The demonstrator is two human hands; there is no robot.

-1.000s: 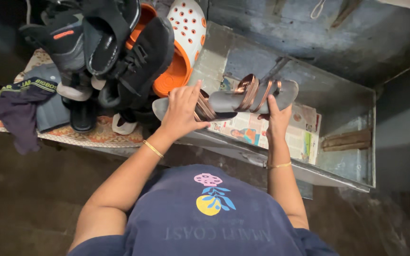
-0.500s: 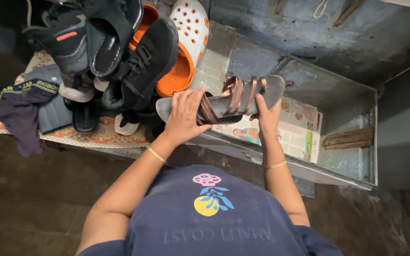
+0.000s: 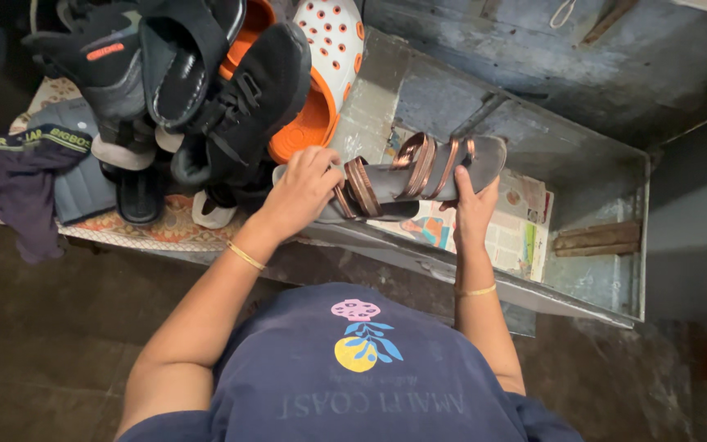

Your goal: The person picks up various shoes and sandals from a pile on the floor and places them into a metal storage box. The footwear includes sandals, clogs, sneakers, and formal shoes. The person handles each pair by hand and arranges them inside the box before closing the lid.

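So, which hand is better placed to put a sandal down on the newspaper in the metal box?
Probably the right hand. It holds the upper sandal directly above the newspaper inside the metal box. The left hand holds the lower sandal near the shoe pile, outside the box.

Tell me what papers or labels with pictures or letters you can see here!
Printed newspaper sheet: flat on the grey metal box floor, under the held strappy sandals; white with colourful pictures.
Yellow-lettered waistband: far left on dark folded clothing.
Orange label patch: on a black shoe, top left.
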